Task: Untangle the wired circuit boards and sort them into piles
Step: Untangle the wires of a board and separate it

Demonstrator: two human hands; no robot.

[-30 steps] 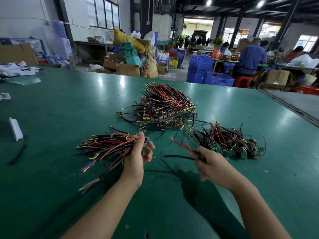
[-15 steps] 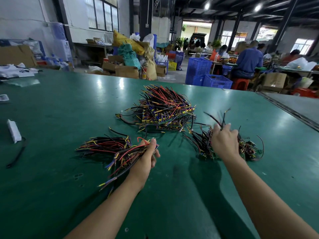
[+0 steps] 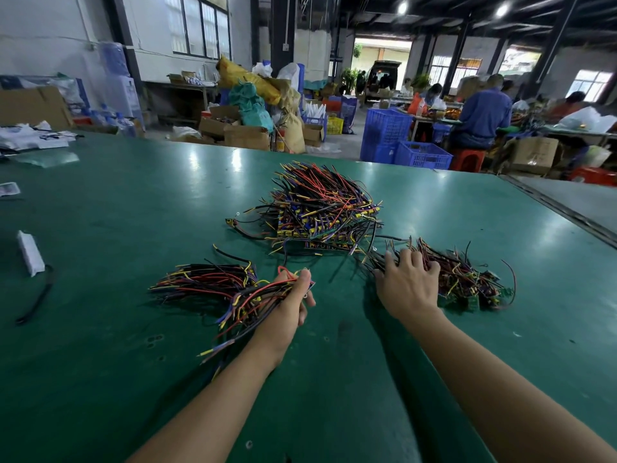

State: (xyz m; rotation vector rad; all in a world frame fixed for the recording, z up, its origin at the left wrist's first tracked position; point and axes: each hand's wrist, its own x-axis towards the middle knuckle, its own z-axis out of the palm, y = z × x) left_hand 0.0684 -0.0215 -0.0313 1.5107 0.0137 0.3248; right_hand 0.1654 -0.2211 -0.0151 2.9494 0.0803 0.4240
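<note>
3 heaps of wired circuit boards lie on the green table [image 3: 100, 379]. far out at 9 o'clock a small white packet [image 3: 30, 252] lies, with a loose black cable [image 3: 36, 295] just beside it toward 6 o'clock. next comes the left pile [image 3: 203, 279], a flat sheaf of red, black, yellow and purple wires pointing toward 9 o'clock. touching its 4 o'clock edge is a bundle of wired boards [image 3: 253, 305], gripped in the left hand [image 3: 287, 315]; the fingers curl round the bundle's end, the thumb lies on top, and the loose wire ends fan out toward 8 o'clock. at 12 o'clock from that hand sits the big centre pile [image 3: 324, 208], boards stacked in rows with wires bristling upward. at 3 o'clock from the left hand the right hand [image 3: 407, 289] lies palm down on the 9 o'clock edge of the right pile [image 3: 467, 282], a tangle with green boards showing along its near edge. its fingers are spread and bent into the wires; whether they pinch any i cannot tell. beyond the table at 1 o'clock stand blue crates [image 3: 387, 135], and a seated person in a blue shirt [image 3: 480, 115].
</note>
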